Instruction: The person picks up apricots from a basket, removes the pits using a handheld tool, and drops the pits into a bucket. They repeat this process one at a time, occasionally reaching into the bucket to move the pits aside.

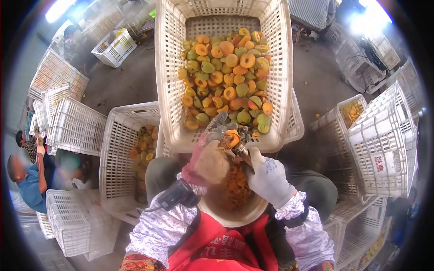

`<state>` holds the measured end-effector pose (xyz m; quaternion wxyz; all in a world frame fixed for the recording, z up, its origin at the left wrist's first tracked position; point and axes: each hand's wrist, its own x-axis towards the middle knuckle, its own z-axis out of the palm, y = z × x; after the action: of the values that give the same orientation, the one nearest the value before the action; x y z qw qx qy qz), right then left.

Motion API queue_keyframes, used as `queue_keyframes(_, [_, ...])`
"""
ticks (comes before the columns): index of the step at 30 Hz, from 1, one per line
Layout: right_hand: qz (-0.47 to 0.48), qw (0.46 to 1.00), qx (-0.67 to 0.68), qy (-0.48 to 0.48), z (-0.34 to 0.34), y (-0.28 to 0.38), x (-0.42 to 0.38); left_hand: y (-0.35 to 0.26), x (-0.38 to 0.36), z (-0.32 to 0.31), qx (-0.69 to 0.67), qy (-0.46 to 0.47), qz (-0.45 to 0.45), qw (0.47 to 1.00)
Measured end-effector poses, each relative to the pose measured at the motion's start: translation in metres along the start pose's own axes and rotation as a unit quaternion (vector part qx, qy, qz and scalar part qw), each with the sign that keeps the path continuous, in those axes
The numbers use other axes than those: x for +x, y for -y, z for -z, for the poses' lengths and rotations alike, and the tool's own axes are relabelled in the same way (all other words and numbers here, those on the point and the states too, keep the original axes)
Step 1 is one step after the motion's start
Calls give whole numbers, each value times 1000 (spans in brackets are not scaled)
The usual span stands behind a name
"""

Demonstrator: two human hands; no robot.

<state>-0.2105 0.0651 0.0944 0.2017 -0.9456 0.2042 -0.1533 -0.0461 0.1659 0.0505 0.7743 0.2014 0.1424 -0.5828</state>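
My left hand, in a dirty glove with dark, soiled fingertips, is closed around an orange-fleshed apricot. My right hand, in a pale printed glove, grips the handle of a small pitting tool. Its working end meets the fruit and is partly hidden there. Below both hands, between my knees, a pale bucket contains orange scraps. Just beyond my fingers a large white plastic crate holds many apricots, several of them halved with hollow centres.
Another crate with fruit stands at my left. To my right are a fruit crate and stacked white crates. More crates line the left side, where a person in blue sits. A yellow-edged crate stands farther back.
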Motion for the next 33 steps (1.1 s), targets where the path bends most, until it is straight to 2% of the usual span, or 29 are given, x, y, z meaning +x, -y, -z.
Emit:
queue_keyframes(1, [-23,999,11,28,0,1,2,1,-3,-7,181,59,-58,980])
queue_keyframes(2, [-24,999,12,30,-1,2,2,2,-6,-14,355,117,-114,920])
queue_keyframes(3, [-33,999,17,26,-3,3,3,3,-9,-22,355,116,-112,921])
queue_keyframes(5, [-42,999,22,22,-5,2,4,5,-13,-38,148,84,-56,984])
queue_keyframes(6, [-36,999,24,21,-5,2,4,8,-16,-43,146,84,-56,984])
queue_keyframes(8, [-31,999,26,24,-9,-1,2,11,-20,-47,380,133,-157,902])
queue_keyframes(10, [20,999,-39,10,-13,-3,0,10,-8,-28,328,157,-141,921])
queue_keyframes(12, [9,999,-29,31,-14,-3,0,11,-3,-13,276,179,-123,936])
queue_keyframes(14, [-1,999,-21,48,-14,-1,0,13,-3,-24,361,111,-159,912])
queue_keyframes(15, [-2,999,-6,50,-12,2,0,13,-2,-24,360,111,-159,912])
queue_keyframes(17, [-2,998,13,54,-13,3,-1,13,-2,-20,460,113,-203,857])
queue_keyframes(18, [4,997,27,68,-15,0,-2,12,-2,-19,461,112,-203,857])
queue_keyframes(19, [11,996,41,83,-16,-2,-3,11,-1,-19,313,95,-145,934])
queue_keyframes(20, [11,996,41,83,-16,-2,-3,11,-1,-19,155,74,-83,982])
queue_keyframes(21, [35,992,97,77,-15,-3,-1,12,-3,-19,155,74,-83,982])
queue_keyframes(22, [59,984,153,71,-15,-4,1,15,-6,-20,250,111,-141,952])
queue_keyframes(23, [60,984,152,71,-17,-5,2,16,-9,-23,341,145,-197,908])
queue_keyframes(24, [59,977,186,81,-21,-9,2,16,-10,-27,340,145,-198,908])
queue_keyframes(26, [59,969,220,94,-11,-6,6,13,-13,-38,180,135,-99,969])
queue_keyframes(27, [-73,910,344,221,9,0,11,13,-15,-41,180,133,-100,970])
queue_keyframes(28, [-200,803,449,338,21,3,15,14,-18,-45,240,137,-116,954])
queue_keyframes(29, [-229,755,479,385,23,-1,16,15,-20,-47,299,142,-131,934])
queue_keyframes(30, [-226,756,479,385,24,3,13,14,-21,-47,300,143,-134,933])
queue_keyframes(32, [-186,724,526,405,27,10,10,9,-22,-48,254,163,-26,953])
queue_keyframes(33, [-202,695,518,455,29,10,11,8,-28,-49,300,160,-41,940])
